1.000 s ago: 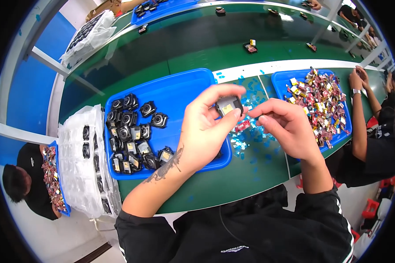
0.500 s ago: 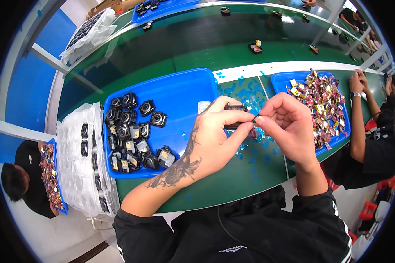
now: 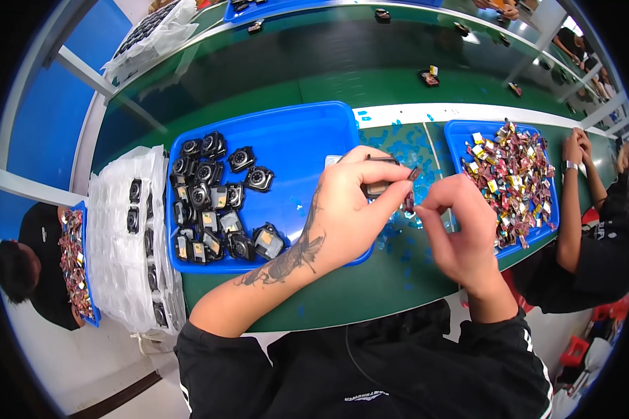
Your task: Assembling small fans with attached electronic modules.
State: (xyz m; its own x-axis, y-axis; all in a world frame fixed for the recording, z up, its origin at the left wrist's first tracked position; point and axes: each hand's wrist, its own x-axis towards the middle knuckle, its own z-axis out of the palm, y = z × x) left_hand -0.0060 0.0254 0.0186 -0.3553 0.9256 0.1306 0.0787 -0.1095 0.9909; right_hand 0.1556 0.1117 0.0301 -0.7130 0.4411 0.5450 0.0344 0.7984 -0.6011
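Note:
My left hand point(image 3: 356, 209) is closed around a black watch-like case point(image 3: 379, 187), most of it hidden behind the fingers. At its thumb and fingertips a small reddish-brown circuit part point(image 3: 408, 202) sticks out. Close beside it my right hand point(image 3: 461, 227) has thumb and forefinger pinched at the lower end of that part; whether anything else is between them is too small to tell. Left of my hands, a blue tray point(image 3: 297, 126) holds several black watch-like cases point(image 3: 210, 173), some face up and some showing pale insides.
A second blue tray point(image 3: 456, 133) at right is heaped with small reddish-brown parts point(image 3: 514, 181). Blue film scraps point(image 3: 398, 146) litter the green table point(image 3: 342, 293). White plastic trays point(image 3: 115, 230) are stacked at left. A green conveyor point(image 3: 258, 77) runs behind. A co-worker's arm point(image 3: 572, 202) is at right.
My right fingertips have dropped slightly down from the left hand's fingertips. The reddish-brown part now shows at the left fingertips. The view has shifted a little.

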